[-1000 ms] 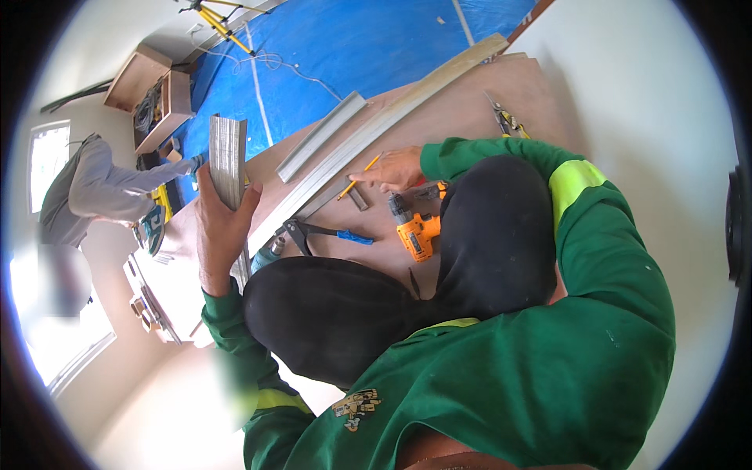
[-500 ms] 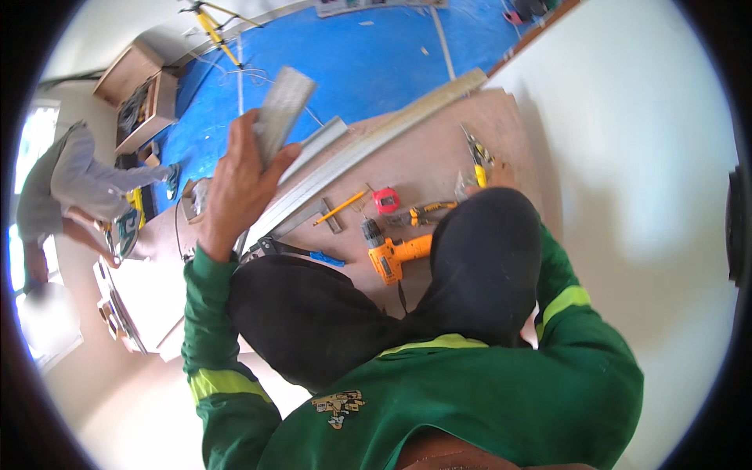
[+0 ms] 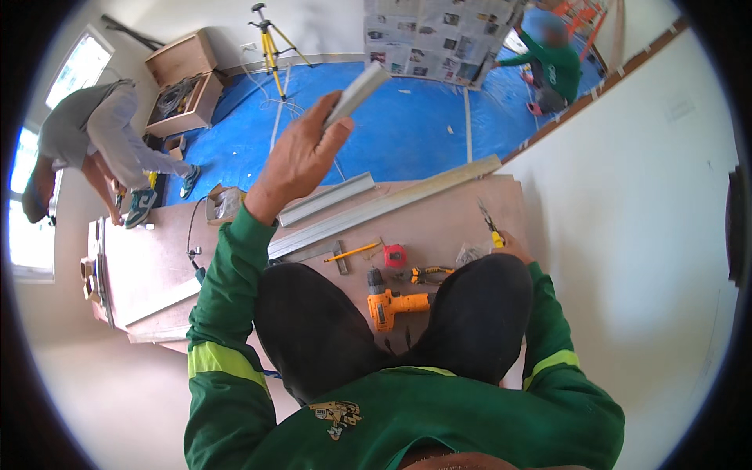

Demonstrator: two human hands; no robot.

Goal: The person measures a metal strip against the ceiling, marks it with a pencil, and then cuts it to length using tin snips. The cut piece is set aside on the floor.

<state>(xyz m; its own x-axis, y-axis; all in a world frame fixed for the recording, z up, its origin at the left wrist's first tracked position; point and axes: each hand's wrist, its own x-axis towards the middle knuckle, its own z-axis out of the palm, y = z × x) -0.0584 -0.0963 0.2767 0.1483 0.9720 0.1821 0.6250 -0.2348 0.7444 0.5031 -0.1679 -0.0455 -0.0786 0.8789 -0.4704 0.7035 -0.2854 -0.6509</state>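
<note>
My left hand (image 3: 301,157) is raised beyond my left knee, thumb and fingers closed round a short grey metal channel piece (image 3: 359,90). Past my right knee, my right hand (image 3: 514,247) closes on a slim plier-like tool with a yellow handle (image 3: 497,236); its jaws point away from me and my knee hides part of the grip. Between my knees lies an orange cordless drill (image 3: 394,305). Beyond it are yellow-and-black pliers (image 3: 431,273), a red tape measure (image 3: 394,254), a yellow pencil (image 3: 352,252) and a small square (image 3: 340,260).
Long metal channel (image 3: 392,210) and a shorter channel (image 3: 329,197) lie across the board (image 3: 454,211). A small box (image 3: 213,210) holds a plastic bag. One person (image 3: 110,125) bends at the left; another (image 3: 544,70) crouches far right. A tripod (image 3: 270,51) stands on blue sheeting.
The view has tipped up, showing more of the far room and the crouching person. My left hand has carried the channel piece farther out and turned it. My right hand stays by the yellow-handled tool.
</note>
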